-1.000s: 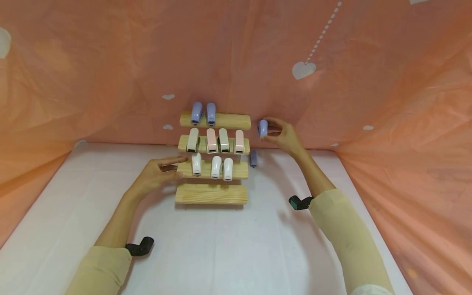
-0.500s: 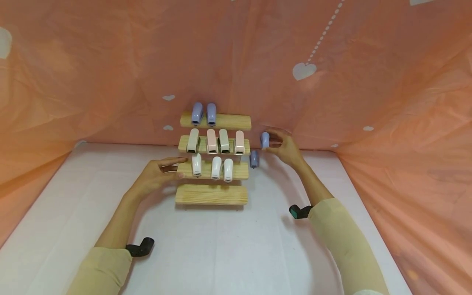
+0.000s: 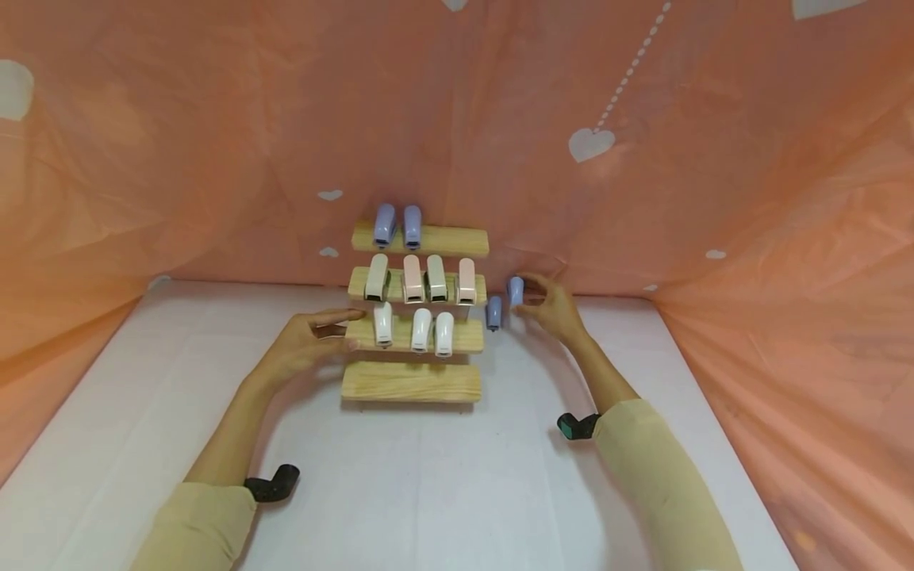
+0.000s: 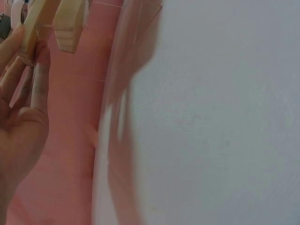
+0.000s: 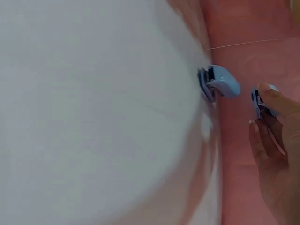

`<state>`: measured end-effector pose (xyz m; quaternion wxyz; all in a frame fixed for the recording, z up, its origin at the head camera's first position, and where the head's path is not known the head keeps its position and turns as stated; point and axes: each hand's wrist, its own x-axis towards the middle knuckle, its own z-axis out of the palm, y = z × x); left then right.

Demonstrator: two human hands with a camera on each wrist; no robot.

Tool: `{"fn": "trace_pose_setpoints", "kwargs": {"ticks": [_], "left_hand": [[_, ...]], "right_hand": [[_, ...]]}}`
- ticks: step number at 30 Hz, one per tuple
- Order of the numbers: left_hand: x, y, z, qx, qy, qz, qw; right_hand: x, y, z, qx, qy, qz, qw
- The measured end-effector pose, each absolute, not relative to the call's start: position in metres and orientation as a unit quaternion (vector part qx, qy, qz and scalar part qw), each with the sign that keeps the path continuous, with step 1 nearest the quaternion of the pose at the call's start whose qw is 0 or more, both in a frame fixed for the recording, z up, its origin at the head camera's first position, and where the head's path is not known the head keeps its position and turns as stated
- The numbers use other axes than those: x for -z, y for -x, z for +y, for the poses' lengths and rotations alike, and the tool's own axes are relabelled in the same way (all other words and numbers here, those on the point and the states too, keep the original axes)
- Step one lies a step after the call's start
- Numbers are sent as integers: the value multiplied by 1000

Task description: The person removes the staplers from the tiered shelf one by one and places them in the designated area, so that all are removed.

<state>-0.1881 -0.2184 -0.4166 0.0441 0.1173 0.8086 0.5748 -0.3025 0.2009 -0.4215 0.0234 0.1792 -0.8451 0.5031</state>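
A four-step wooden rack [image 3: 411, 382] stands at the back of the white table. Two blue staplers [image 3: 397, 224] sit on its top step, several pale ones [image 3: 419, 278] on the second, three white ones [image 3: 417, 327] on the third. My left hand [image 3: 310, 339] rests with straight fingers [image 4: 38, 77] against the left end of the third step [image 4: 35, 28]. My right hand [image 3: 551, 306] pinches a small blue stapler [image 3: 515, 290] just right of the rack, low over the table. Another blue stapler [image 3: 493, 312] stands on the table beside it, also in the right wrist view as a stapler [image 5: 219, 82].
Orange plastic sheeting [image 3: 214, 135] with white hearts walls in the table on the back and both sides. The rack's bottom step [image 3: 411, 373] carries nothing. White tabletop [image 3: 443, 492] stretches in front of the rack.
My right hand has carried the blue stapler down from beside the top step to table height, next to the other blue stapler. The left hand stayed on the rack.
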Motion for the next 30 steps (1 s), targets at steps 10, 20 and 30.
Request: {"fn": "trace_pose_setpoints", "kwargs": {"ticks": [10,20,30], "left_hand": [[418,188,-219,-573,-120,810,40],[420,189,-219,-566,-124,814,39],[417,189,-218,-566,-106,816,46]], "right_hand": [[444,302,200,-501,-173,-848,-12],[457,304,198,-477,-170,-862,-21],[460,304,195,-436,-153,-886,-23]]}}
